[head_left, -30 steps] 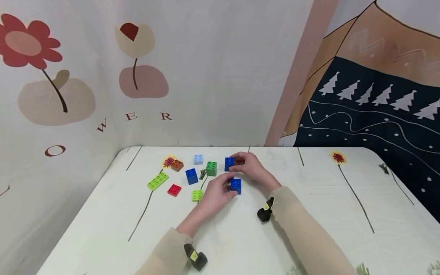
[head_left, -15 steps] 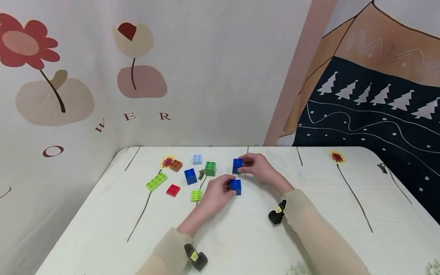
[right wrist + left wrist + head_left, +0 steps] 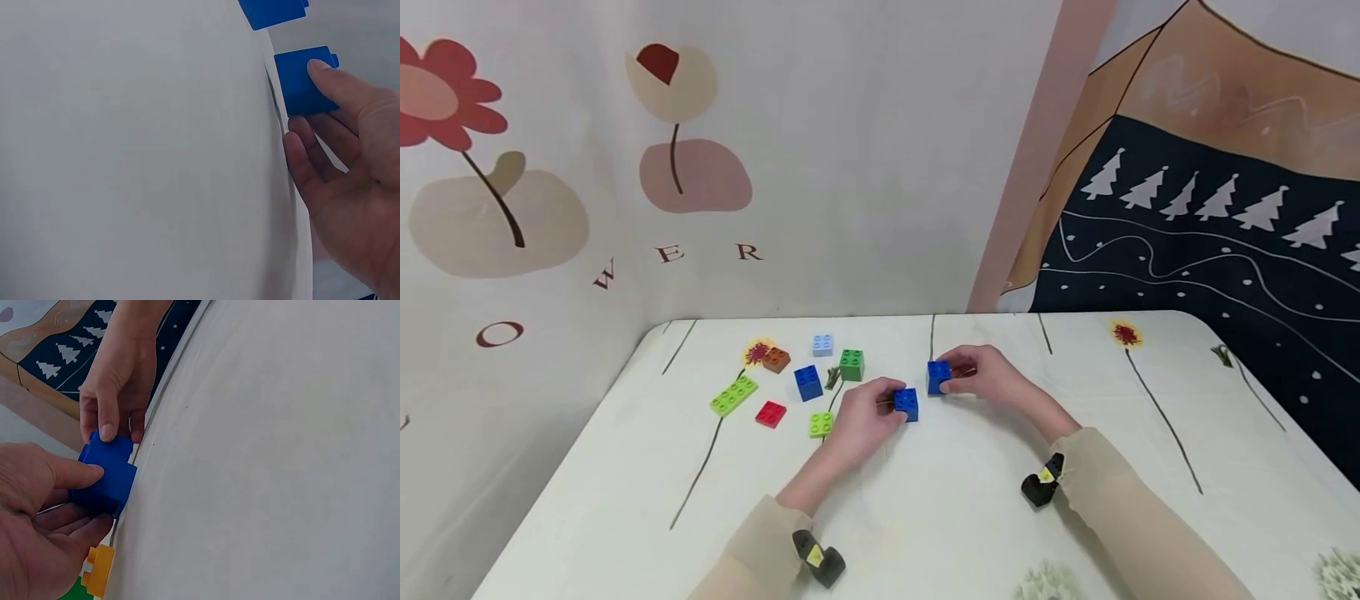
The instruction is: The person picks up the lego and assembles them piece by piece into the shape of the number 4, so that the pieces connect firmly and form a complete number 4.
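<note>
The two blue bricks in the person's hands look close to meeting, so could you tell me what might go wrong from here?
Right hand pinches its blue brick only at the edges, so it might slip or tilt. Left hand holds the other blue brick low on the table; if the studs are misaligned, pressing could skid it. The lime brick lies beside the left hand and could get knocked.

head: high, forward-down | wrists: close, table-level | shared: blue bricks (image 3: 906,403)
</note>
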Demonstrator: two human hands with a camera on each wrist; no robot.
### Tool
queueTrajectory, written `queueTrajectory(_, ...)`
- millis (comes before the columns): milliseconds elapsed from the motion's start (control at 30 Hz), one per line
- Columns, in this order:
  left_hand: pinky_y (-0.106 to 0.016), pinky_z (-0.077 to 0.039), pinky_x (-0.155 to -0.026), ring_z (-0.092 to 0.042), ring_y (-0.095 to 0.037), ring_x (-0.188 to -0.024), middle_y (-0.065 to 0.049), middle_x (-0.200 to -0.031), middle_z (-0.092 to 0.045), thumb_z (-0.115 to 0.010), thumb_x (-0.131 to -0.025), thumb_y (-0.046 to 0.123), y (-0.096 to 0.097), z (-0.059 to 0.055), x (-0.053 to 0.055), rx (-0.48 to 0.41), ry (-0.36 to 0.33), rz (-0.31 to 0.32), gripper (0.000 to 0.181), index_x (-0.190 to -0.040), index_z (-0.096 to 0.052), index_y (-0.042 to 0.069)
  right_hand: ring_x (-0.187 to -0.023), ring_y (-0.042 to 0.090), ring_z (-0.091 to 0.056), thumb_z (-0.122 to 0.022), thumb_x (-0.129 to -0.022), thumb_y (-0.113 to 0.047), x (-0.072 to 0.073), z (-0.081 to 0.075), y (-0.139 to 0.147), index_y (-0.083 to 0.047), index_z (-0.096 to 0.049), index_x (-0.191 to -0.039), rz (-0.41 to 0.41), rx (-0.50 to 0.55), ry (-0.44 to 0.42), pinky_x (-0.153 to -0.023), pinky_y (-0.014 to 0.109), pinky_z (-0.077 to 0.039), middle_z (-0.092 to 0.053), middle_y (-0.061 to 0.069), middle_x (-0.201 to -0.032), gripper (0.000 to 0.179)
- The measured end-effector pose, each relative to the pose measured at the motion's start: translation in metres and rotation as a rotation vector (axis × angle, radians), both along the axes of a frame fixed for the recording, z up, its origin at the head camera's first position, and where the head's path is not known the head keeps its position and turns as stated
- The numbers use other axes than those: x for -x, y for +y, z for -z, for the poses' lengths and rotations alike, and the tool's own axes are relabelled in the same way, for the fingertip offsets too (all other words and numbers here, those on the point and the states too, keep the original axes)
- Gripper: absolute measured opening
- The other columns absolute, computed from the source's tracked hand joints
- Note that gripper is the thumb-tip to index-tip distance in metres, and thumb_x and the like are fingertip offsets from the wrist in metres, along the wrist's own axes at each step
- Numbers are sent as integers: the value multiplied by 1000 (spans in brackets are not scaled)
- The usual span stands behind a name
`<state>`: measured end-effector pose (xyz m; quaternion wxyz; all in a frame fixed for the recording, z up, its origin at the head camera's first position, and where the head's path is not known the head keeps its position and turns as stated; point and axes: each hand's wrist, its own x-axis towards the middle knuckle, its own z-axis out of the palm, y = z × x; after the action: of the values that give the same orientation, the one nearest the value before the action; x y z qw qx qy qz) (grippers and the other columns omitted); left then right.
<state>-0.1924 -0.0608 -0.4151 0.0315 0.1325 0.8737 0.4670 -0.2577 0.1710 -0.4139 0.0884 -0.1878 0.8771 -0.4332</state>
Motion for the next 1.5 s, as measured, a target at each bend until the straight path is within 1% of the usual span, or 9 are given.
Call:
queueTrajectory(200,-33,-50,-89,-61,-19,-104,-8,-118,-63,-70,-85,6,-4,-2,1,30,3,-23,38,-122,-61,7,-93,18,-61,-77,-80,-16,-13,-1,6,-9,-65,-118,-30,-14,3,-85,34,-51,-66,4,-104,40)
queueTrajectory(433,-33,-49,-91,-59,-20,-110,-7,-121,-61,-71,-85,7,-11,-12,8,50,2,-57,40,-123,-61,10,-92,17,-61,-77,-79,-14,-26,-4,12,-7,-65,-116,-42,-11,-6,-82,31,-52,-65,4,-105,40)
queueTrajectory(600,-34,-49,-91,-58,-22,-113,-8,-123,-61,-71,-84,6,-15,-18,8,29,5,-67,41,-123,-61,10,-88,15,-61,-79,-77,-15,-35,-5,19,-9,-66,-113,-56,-33,-9,-80,29,-52,-66,2,-99,38)
queueTrajectory(733,-34,-49,-90,-58,-23,-113,-8,-123,-61,-72,-84,6,-17,-20,7,9,7,-82,41,-123,-61,9,-86,15,-61,-80,-77,-18,-40,-3,22,-9,-67,-112,-78,-24,-7,-78,29,-52,-66,1,-98,38)
queueTrajectory(900,-34,-49,-90,-59,-23,-111,-8,-120,-62,-72,-83,6,-18,-21,7,-7,14,-83,40,-122,-62,8,-86,16,-60,-80,-77,-19,-44,1,20,-10,-67,-111,-78,0,-21,-78,28,-52,-65,1,-97,37)
queueTrajectory(1067,-33,-50,-88,-61,-21,-107,-7,-116,-63,-73,-82,6,-15,-23,7,-46,18,-53,38,-119,-63,11,-85,17,-58,-80,-77,-19,-45,3,15,-13,-68,-110,-53,-8,-19,-76,28,-51,-64,-1,-95,36)
queueTrajectory(1267,-32,-51,-88,-62,-21,-105,-7,-115,-63,-72,-83,6,-6,-27,6,-96,-14,1,38,-120,-63,12,-83,17,-57,-81,-75,-18,-45,4,13,-13,-68,-109,-2,-12,-45,-75,28,-51,-64,-2,-92,37)
queueTrajectory(1367,-31,-51,-87,-62,-21,-105,-7,-115,-64,-72,-84,7,0,-27,5,-116,-32,49,38,-120,-62,11,-82,18,-57,-82,-74,-18,-45,5,13,-13,-69,-109,14,-4,-57,-73,28,-51,-64,-1,-91,38)
queueTrajectory(1500,-29,-50,-88,-62,-21,-106,-8,-116,-63,-70,-85,7,6,-26,5,-151,-47,116,38,-122,-61,7,-80,18,-57,-82,-74,-17,-44,8,13,-11,-69,-109,-2,33,-32,-71,27,-51,-64,0,-88,37)
